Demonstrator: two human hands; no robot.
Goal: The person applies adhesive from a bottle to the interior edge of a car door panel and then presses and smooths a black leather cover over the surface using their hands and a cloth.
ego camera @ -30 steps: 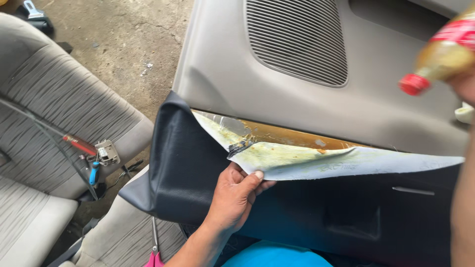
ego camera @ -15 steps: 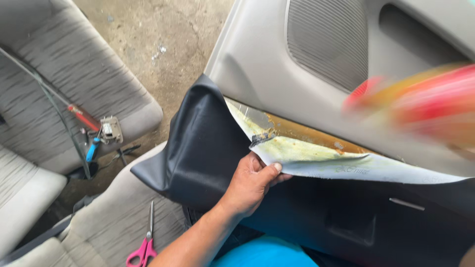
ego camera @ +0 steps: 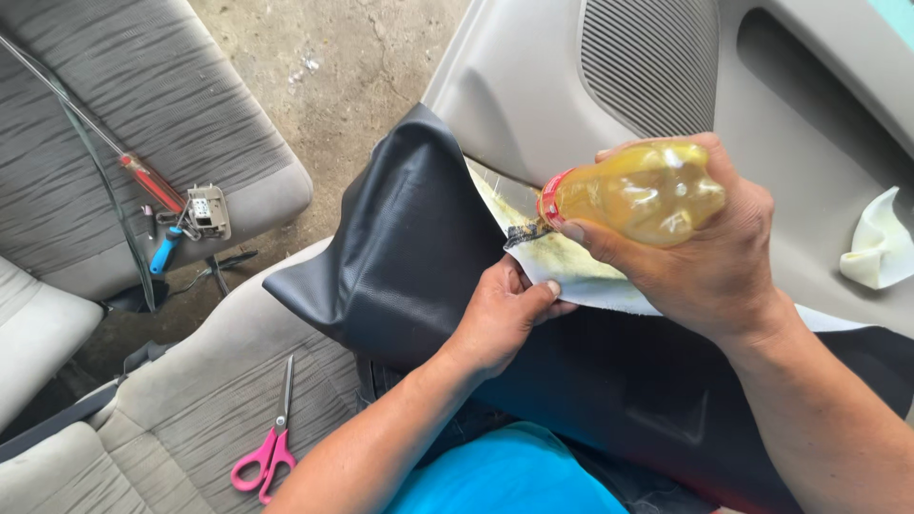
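Right hand: the right hand is wrapped firmly round a small plastic bottle of yellowish liquid, fingers closed over its body, thumb underneath near the neck. The bottle lies tipped on its side, its red cap end pointing toward 9 o'clock.

Bottle mouth: the cap end sits just above the peeled-back flap, close to a dark stained patch on the pale underside; whether it touches cannot be told.

Left hand: the left hand is closed in a pinch on the edge of the black vinyl covering, thumb on top, holding the flap folded back so that its whitish, yellow-stained backing shows.

Covering: the black sheet lies over the lower part of a grey car door panel, at the middle of the view, bulging up toward 11 o'clock from the left hand.

Door panel: it fills the upper right, with a ribbed speaker grille at 12 o'clock from the bottle and a crumpled white cloth at 3 o'clock.

Seats: grey fabric car seats lie at 9 to 10 o'clock; pink-handled scissors rest on the near one at 7 o'clock, and a red-handled screwdriver with small parts on the far one.

Floor: bare concrete floor shows at 11 o'clock.
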